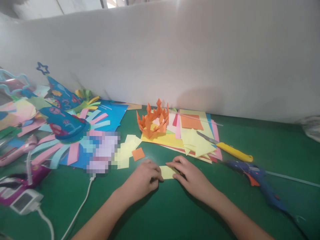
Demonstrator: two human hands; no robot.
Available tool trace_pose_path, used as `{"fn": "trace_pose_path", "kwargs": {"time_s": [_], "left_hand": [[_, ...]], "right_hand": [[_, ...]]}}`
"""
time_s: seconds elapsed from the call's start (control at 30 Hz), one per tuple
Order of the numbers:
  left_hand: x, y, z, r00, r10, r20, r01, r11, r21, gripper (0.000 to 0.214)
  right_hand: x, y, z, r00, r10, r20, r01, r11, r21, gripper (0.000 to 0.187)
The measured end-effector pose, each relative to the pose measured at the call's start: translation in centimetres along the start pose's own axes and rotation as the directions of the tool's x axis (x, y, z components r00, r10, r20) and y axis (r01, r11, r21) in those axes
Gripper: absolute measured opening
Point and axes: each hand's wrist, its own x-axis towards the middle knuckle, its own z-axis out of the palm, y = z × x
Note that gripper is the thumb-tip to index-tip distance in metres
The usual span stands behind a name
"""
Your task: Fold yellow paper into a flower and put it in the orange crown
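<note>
A small pale yellow piece of paper (pixel 168 172) lies on the green table between my hands. My left hand (pixel 147 176) has its fingers curled and pressed down on the paper's left end. At the right end, my right hand (pixel 188 175) grips the paper with forefinger and thumb at its edges. Just beyond my left hand lies an orange paper square (pixel 138 154), with loose pale yellow sheets (pixel 125 155) beside it. Farther back stands an orange folded-paper crown (pixel 153 121) with pointed tips.
A yellow-handled knife (pixel 235 152) rests partly on stacked coloured papers (pixel 200 146). Right of it is a blue glue gun (pixel 265 186). Blue party hats (pixel 63 123) with paper strips crowd the left, near a white cable (pixel 81 206) and a pink glue gun (pixel 30 180). A pale wall (pixel 160 53) stands behind.
</note>
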Motion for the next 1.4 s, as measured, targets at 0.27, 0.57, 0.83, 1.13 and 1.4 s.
{"fn": "trace_pose_path", "kwargs": {"time_s": [0.27,0.57,0.83,1.13,1.4], "left_hand": [[-0.4,0.5,0.3,0.997,-0.039,-0.065,0.042,0.998,0.053,0.023],[0.0,-0.4,1.7,0.97,-0.152,-0.19,0.161,0.986,0.034,0.019],[0.1,-0.2,1.5,0.992,-0.068,-0.104,0.063,0.997,-0.048,0.013],[0.5,-0.2,1.6,0.991,-0.061,-0.117,0.056,0.998,-0.043,0.014],[0.6,0.1,1.4,0.985,-0.127,-0.113,0.117,0.989,-0.093,0.016]], "right_hand": [[0.2,-0.3,-0.2,1.0,0.015,-0.006,-0.015,1.0,0.005,0.033],[0.2,-0.3,0.0,0.999,0.019,-0.038,-0.02,1.0,-0.005,0.032],[0.4,-0.7,0.1,0.995,0.086,-0.056,-0.084,0.996,0.045,0.033],[0.7,-0.8,1.6,0.976,0.073,-0.204,-0.092,0.992,-0.082,0.011],[0.0,-0.7,2.6,0.953,-0.204,-0.222,0.118,0.929,-0.349,0.022]]}}
